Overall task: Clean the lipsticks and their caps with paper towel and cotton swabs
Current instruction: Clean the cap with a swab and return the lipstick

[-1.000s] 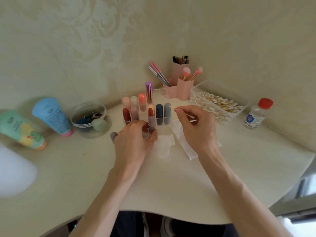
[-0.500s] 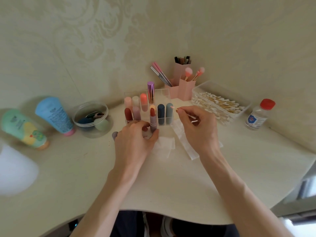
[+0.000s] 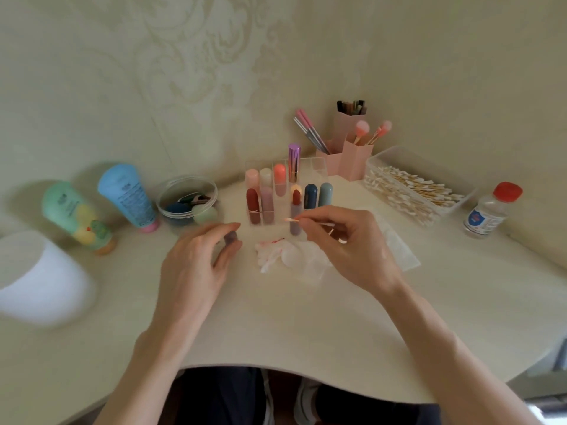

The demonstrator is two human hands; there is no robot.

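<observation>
On the cream table (image 3: 276,320), right hand (image 3: 346,245) pinches one cotton swab (image 3: 292,220); left hand (image 3: 193,266) cups one cap (image 3: 230,237), grip unclear.

Lipstick rack (image 3: 316,165) stands between bowl (image 3: 187,178) on left and swab box (image 3: 435,173).

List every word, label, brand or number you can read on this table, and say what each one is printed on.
No text here is legible.
Blue tube: lines of dark print on its side, too blurred to read.
Green tube: a small dark mark near its upper end, unreadable.
Red-capped bottle: blue and white label, too small and blurred to read.
</observation>
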